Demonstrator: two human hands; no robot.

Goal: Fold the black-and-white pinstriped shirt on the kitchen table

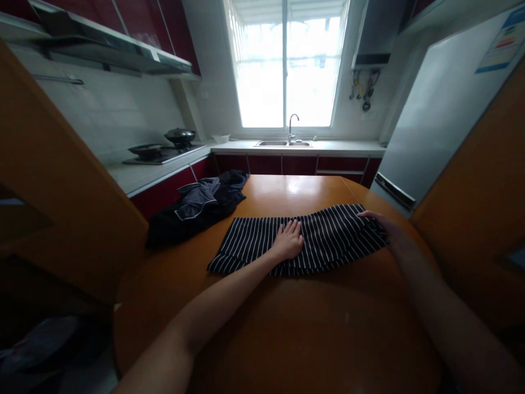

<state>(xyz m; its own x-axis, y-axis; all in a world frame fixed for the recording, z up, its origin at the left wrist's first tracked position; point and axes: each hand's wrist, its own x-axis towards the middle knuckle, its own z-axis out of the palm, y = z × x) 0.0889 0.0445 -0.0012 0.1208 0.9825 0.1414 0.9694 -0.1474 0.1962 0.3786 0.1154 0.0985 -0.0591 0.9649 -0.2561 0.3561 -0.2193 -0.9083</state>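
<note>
Your left hand (289, 241): palm down, fingers together, pressed flat, arm stretched forward from lower left. Your right hand (379, 223): out at right, fingers extended leftward, laid low, forearm bare, angled in from lower right.

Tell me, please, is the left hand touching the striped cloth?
Touching. The head view shows the left hand lying flat, palm down, on the middle of the striped cloth, with no gap between them.

A single head-worn camera looks forward and down, close over the round table (287, 328), toward the window (286, 65).
</note>
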